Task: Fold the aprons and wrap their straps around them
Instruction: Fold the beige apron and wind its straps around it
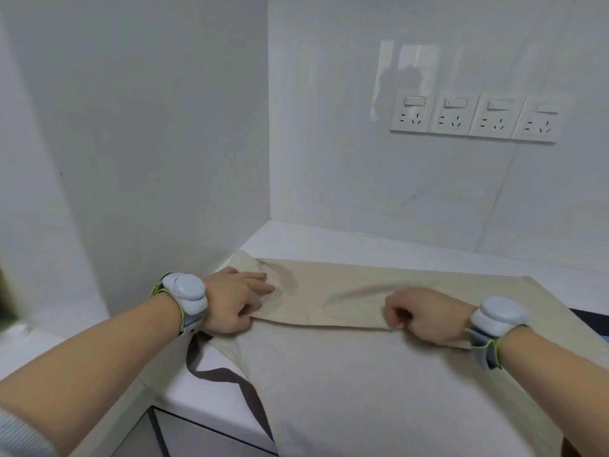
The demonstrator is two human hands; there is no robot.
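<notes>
1. Beige cotton apron (362, 374) lies spread on the white countertop (362, 242), its far part turned over as a first fold.
2. My left hand (232, 303) rests on the fold with straight fingers; my right hand (425, 316) pinches the folded edge.
3. Dark brown strap (230, 374) hangs loose, so I judge more folding and all wrapping remain.

Both forearms are extended forward, each wrist fitted with a pale band-mounted device. The left hand (235, 303) is laid palm-down, fingers fairly straight, thumb apparently tucked under. The right hand (425, 316) is curled tight, knuckles up, fingertips pinched together.
</notes>
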